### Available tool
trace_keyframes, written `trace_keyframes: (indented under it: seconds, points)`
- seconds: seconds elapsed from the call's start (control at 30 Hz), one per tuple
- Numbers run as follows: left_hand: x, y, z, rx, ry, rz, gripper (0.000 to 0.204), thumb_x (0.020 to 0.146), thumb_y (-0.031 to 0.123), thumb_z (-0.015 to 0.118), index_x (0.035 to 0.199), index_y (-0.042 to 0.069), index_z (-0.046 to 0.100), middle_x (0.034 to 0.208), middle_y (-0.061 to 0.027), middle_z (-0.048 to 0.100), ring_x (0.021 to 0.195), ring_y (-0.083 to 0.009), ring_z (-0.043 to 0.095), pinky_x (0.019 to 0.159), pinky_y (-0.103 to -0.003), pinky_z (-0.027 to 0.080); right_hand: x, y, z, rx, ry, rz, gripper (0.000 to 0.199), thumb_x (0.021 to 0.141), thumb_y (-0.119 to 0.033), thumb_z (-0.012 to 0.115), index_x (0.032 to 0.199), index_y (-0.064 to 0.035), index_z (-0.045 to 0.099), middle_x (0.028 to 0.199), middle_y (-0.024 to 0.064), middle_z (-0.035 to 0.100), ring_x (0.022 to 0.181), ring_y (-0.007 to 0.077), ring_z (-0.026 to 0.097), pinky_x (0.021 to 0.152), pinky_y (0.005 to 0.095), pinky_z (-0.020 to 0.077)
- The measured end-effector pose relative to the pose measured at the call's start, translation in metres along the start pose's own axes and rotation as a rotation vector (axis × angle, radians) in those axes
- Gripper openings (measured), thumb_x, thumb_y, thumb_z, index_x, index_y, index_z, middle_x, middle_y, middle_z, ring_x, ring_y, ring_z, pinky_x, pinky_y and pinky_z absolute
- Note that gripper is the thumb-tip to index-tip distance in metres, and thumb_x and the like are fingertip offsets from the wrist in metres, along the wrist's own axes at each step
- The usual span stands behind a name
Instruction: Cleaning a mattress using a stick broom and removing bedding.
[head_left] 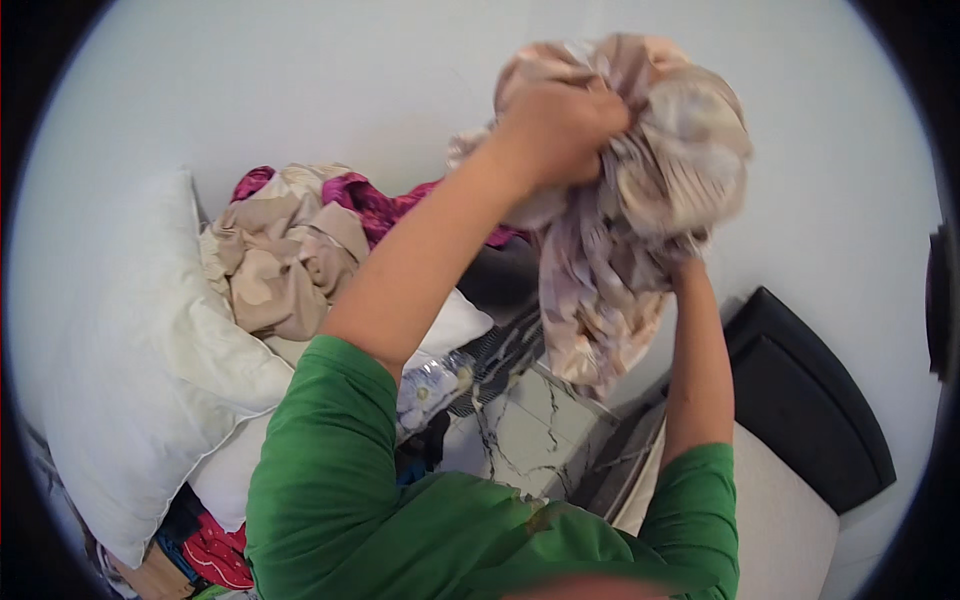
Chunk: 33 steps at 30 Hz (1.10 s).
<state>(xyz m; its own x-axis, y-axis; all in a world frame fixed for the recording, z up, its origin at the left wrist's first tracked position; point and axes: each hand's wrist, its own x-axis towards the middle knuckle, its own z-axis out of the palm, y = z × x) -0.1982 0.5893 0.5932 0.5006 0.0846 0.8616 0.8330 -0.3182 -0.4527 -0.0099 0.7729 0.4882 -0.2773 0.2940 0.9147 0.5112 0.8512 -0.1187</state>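
Observation:
A large bundle of beige, pink and grey patterned cloth [690, 150], perhaps bedding, is held up in front of the white wall, with a loose end hanging down. My left hand [562, 130] is closed, gripping the gathered top of the bundle. From below, my right hand [686, 272] reaches into the right side of the cloth and holds it; folds hide most of its fingers. Both arms are stretched forward and raised.
At left, white pillows [130, 350] lean beside a heap of beige cloth [285, 265] and magenta cloth [372, 208]. A bed with a black headboard [810, 400] and pale mattress [785, 510] stands at right. Between them lies a marble-patterned floor [520, 425].

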Motion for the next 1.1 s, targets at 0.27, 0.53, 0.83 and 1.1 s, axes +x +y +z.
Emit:
trace_keyframes:
  seconds: [0.27, 0.53, 0.83, 1.1]
  points:
    - [-0.152, -0.084, 0.050, 0.421, -1.008, -0.757, 0.072, 0.064, 0.022, 0.060, 0.125, 0.012, 0.024, 0.131, -0.0080, 0.021, 0.118, -0.0270, 0.025, 0.089, -0.057, 0.019, -0.013, -0.080, 0.142, 0.025, -0.715, 0.396, 0.091, 0.057, -0.033, 0.065, 0.125, -0.0001, 0.015, 0.127, 0.0259, 0.017, 0.118, 0.0364, 0.020, 0.096, 0.0339, 0.0234]
    - [-0.174, 0.009, -0.014, 0.091, -0.996, -0.705, 0.072, 0.071, 0.032, 0.054, 0.128, 0.008, 0.017, 0.132, -0.0126, 0.018, 0.122, -0.0282, 0.016, 0.094, -0.055, 0.010, -0.056, -0.123, 0.155, 0.124, -0.280, 0.121, 0.073, 0.077, -0.040, 0.046, 0.125, 0.0044, 0.015, 0.129, 0.0240, 0.015, 0.120, 0.0364, 0.016, 0.097, 0.0425, 0.0155]
    - [-0.209, 0.137, -0.196, 0.400, -0.741, -0.849, 0.078, 0.072, 0.035, 0.054, 0.127, 0.001, 0.011, 0.133, -0.0189, 0.008, 0.123, -0.0326, 0.007, 0.095, -0.054, 0.006, -0.097, -0.316, 0.100, 0.564, -0.305, -0.197, 0.062, 0.082, -0.041, 0.037, 0.127, -0.0019, 0.017, 0.133, 0.0153, 0.013, 0.123, 0.0336, 0.009, 0.096, 0.0466, 0.0110]
    - [-0.232, 0.205, -0.389, 0.912, -0.680, -1.100, 0.080, 0.070, 0.033, 0.057, 0.127, 0.003, 0.012, 0.132, -0.0196, 0.010, 0.122, -0.0351, 0.009, 0.093, -0.055, 0.008, -0.136, -0.519, 0.036, 0.921, -0.257, -0.550, 0.062, 0.081, -0.037, 0.042, 0.125, 0.0004, 0.020, 0.131, 0.0178, 0.017, 0.121, 0.0364, 0.012, 0.096, 0.0474, 0.0118]
